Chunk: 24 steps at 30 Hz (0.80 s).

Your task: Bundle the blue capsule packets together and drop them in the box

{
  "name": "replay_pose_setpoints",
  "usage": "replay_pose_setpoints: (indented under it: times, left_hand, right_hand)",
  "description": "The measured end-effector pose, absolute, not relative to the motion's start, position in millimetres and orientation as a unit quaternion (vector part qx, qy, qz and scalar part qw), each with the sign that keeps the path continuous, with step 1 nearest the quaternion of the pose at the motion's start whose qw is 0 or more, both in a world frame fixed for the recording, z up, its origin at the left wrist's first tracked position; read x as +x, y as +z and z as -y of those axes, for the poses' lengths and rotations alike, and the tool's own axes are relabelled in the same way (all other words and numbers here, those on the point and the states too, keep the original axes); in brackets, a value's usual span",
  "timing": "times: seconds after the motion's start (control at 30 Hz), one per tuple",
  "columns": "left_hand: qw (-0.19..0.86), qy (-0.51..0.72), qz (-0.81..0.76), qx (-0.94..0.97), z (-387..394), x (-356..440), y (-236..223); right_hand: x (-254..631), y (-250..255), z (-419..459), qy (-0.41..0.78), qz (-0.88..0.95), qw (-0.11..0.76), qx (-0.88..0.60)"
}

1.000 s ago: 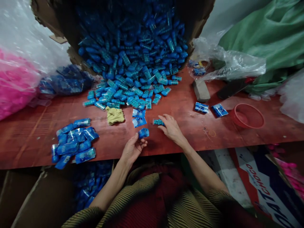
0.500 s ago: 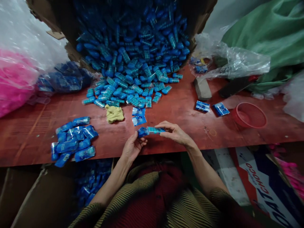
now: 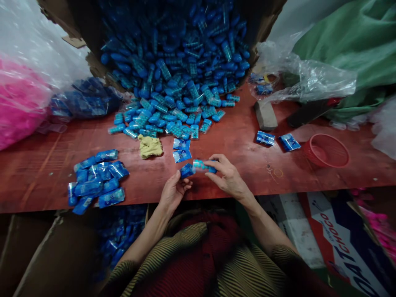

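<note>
Between the fingertips of my left hand (image 3: 173, 187) is a small blue printed wrapper (image 3: 187, 170). My right hand (image 3: 228, 175) pinches a small clear tube (image 3: 199, 165) with turquoise contents and a blue end. The tube's clear end is beside the wrapper's right edge; whether they touch I cannot tell. Two flat blue wrappers (image 3: 182, 156) lie just beyond my hands. A crumpled yellow cloth (image 3: 150, 147) lies to their left. Further left is a pile of wrapped blue tubes (image 3: 93, 185).
Many bare blue tubes spill from a cardboard box (image 3: 267, 24) at the back. To the right are a grey block (image 3: 266, 116), two stacks of blue wrappers (image 3: 289, 142) and a red basket (image 3: 328, 152). A pink bag (image 3: 21, 105) stands left. The table's front edge is near my wrists.
My right hand has shifted slightly and its fingers have spread a little along the tube. The tube now tilts and sits a bit higher against the wrapper. My left hand is almost still.
</note>
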<state>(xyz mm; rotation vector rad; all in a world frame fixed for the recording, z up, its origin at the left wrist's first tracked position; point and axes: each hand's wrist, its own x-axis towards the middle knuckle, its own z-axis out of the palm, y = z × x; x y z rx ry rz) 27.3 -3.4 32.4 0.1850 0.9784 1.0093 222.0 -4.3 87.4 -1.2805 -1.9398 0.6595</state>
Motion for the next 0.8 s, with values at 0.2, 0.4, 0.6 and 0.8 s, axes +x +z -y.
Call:
replay_pose_setpoints:
  times: [0.2,0.4,0.6,0.8]
  left_hand:
    - [0.761,0.456,-0.458,0.054,4,31,40]
    - [0.761,0.451,-0.464,0.055,2,30,42]
    - [0.761,0.458,-0.455,0.070,-1,28,41]
    - [0.748,0.491,-0.430,0.122,-3,26,43]
  right_hand:
    - [216,73,13,0.196,0.772,0.336,-0.502]
    - [220,65,14,0.158,0.785,0.360,-0.478]
    - [222,60,12,0.141,0.791,0.390,-0.450]
    - [222,61,12,0.186,0.775,0.399,-0.453]
